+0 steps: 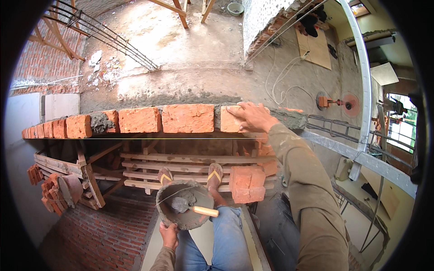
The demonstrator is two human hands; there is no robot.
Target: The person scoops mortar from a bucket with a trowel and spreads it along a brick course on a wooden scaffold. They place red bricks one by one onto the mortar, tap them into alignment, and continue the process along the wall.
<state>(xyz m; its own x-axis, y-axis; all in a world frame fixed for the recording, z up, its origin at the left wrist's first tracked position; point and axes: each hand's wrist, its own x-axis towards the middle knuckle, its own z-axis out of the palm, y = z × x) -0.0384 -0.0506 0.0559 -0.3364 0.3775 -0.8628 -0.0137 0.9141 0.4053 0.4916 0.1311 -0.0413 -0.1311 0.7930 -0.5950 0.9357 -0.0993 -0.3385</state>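
My left hand (169,235) grips the rim of a round mortar bucket (199,221) in front of my legs. Grey mortar (186,195) lies inside it, and a trowel with a wooden handle (204,211) rests across it, its blade in the mortar. With my right arm stretched forward, my right hand (255,116) grasps a brick (229,121) at the right end of the top course, fingers over its top. To its left along the wall runs a row of orange bricks (187,118). A lump of mortar (100,123) sits between bricks farther left.
A taut string line (190,138) runs along the wall's near side. My sandalled feet stand on wooden slats (190,166), beside stacked bricks (247,184). More bricks and a bucket (70,189) are at left. Metal framing (361,81) and rebar (339,131) stand at right.
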